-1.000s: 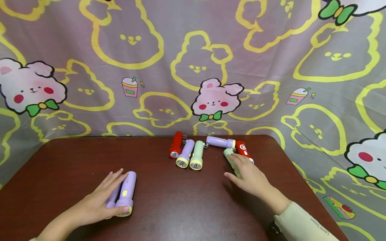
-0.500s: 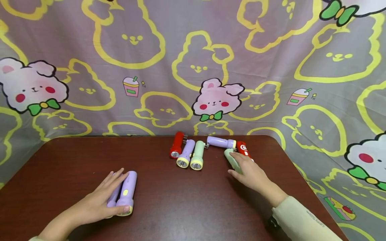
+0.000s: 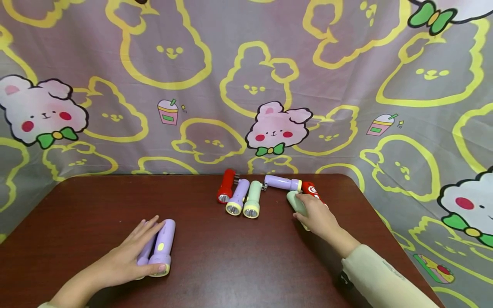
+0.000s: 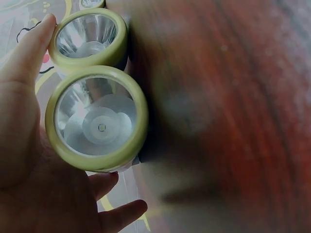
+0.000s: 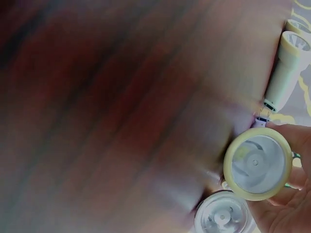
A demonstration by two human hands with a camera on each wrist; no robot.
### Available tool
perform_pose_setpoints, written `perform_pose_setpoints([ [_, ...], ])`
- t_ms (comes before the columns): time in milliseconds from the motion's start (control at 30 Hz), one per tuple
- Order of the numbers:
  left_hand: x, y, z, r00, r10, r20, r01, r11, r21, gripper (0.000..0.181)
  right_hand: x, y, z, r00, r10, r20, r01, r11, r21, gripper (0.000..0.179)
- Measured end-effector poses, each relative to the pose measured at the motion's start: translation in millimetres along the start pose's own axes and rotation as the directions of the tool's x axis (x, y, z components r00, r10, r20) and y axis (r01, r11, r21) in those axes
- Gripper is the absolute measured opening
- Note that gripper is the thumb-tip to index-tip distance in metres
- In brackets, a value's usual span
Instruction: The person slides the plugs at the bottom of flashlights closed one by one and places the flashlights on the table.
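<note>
Two lilac flashlights lie side by side at the left front; the right one point(image 3: 164, 239) shows fully and the left one point(image 3: 144, 251) is partly covered. My left hand point(image 3: 123, 261) rests across them with fairly straight fingers, its thumb by the lens end. In the left wrist view the yellow-rimmed lens of one flashlight point(image 4: 99, 119) faces the camera. On the right, my right hand point(image 3: 317, 216) grips a pale green flashlight point(image 3: 295, 202), thumb on its near side. That flashlight's lens point(image 5: 257, 164) shows in the right wrist view beside the clear lens of a red flashlight point(image 5: 222, 217).
At the table's back, a red flashlight point(image 3: 226, 187), a lilac one point(image 3: 239, 196) and a green one point(image 3: 252, 199) lie together. Another lilac flashlight point(image 3: 281, 182) lies crosswise beside them, near a red one point(image 3: 310, 188). A patterned curtain point(image 3: 208, 141) hangs behind the table point(image 3: 231, 265).
My right hand's thumb has closed in on the green flashlight's side, and the hand has shifted slightly. My left hand and the lilac flashlights stay in place.
</note>
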State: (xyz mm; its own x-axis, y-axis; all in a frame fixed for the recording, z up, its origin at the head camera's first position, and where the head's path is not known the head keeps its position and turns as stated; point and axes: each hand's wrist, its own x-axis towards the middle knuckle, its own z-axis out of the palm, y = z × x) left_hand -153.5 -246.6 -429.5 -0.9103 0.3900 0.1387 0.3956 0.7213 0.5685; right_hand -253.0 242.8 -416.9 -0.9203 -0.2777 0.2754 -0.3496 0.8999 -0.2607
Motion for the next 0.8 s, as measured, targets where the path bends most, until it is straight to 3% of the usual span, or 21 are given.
perform_pose_setpoints([
  [567,-0.5,0.4,-0.9,1.000,0.010,0.008,-0.010,1.000,0.008,0.098,7.9,1.8,2.8,0.988,0.125,0.090,-0.129,0.991,0.044,0.058],
  [800,0.1,1.1,-1.3,1.000,0.009,0.015,-0.009,1.000,0.010,0.098,8.8,3.1,2.8,0.988,0.127,0.091,-0.133,0.989,0.067,0.056],
])
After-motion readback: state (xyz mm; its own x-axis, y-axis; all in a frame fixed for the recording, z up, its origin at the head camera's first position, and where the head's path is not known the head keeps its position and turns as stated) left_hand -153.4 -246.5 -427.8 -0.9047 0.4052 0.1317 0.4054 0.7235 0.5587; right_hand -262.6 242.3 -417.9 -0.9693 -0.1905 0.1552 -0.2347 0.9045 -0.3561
